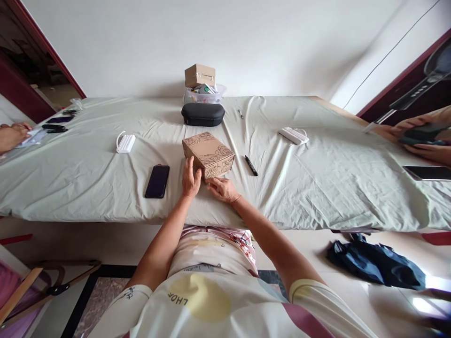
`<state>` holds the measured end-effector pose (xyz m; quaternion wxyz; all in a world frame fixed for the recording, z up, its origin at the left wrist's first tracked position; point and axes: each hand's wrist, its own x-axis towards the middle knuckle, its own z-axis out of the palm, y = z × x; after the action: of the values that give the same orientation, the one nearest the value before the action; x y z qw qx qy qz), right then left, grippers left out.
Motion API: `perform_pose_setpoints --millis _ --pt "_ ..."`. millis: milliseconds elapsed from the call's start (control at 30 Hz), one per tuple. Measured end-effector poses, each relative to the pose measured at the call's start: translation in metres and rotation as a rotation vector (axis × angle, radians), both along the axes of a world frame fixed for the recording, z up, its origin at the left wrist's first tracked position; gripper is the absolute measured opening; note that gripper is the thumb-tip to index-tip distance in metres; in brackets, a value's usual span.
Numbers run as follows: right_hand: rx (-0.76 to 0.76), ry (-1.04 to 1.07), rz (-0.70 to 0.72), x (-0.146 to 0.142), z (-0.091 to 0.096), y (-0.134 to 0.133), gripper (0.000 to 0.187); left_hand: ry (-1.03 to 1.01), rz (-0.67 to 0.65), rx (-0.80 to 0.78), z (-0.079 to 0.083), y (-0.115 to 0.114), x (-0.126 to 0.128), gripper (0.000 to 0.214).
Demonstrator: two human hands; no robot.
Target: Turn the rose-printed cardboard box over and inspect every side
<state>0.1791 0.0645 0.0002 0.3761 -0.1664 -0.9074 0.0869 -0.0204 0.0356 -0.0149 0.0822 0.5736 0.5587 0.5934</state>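
Observation:
A brown cardboard box (208,149) with black scribbled line drawings lies closed on the cloth-covered table, one corner turned toward me. My left hand (190,178) rests along its left side, fingers stretched upward and the thumb near the front corner. Low at that corner, my right hand (224,189) has its fingers curled in against the box's bottom edge; its fingertips are partly hidden. To the left of my hands lies a dark smartphone (157,181). A black marker pen (251,165) lies just right of the box.
Behind the box sit a black zip case (203,114), a clear plastic tub (219,95) and a smaller carton (200,75). White power banks lie left (126,143) and right (293,135). Other people's hands show at the left (13,136) and right (428,134) edges.

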Motion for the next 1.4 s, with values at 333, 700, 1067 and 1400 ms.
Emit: perform_pose_setpoints --millis 333,700,1067,1400 --pt "0.168 0.245 -0.407 0.014 0.010 0.005 0.033 0.114 -0.079 0.059 0.003 -0.005 0.020 0.063" --pt "0.208 -0.070 -0.482 0.001 0.005 0.006 0.051 0.229 -0.032 0.104 -0.008 -0.001 0.018 0.046" --pt "-0.467 0.389 -0.615 0.030 -0.019 0.048 0.064 0.163 0.026 0.142 -0.004 -0.002 0.014 0.046" --pt "-0.638 0.627 -0.436 0.025 -0.015 0.043 0.052 -0.128 -0.010 0.166 0.003 -0.001 0.008 0.052"
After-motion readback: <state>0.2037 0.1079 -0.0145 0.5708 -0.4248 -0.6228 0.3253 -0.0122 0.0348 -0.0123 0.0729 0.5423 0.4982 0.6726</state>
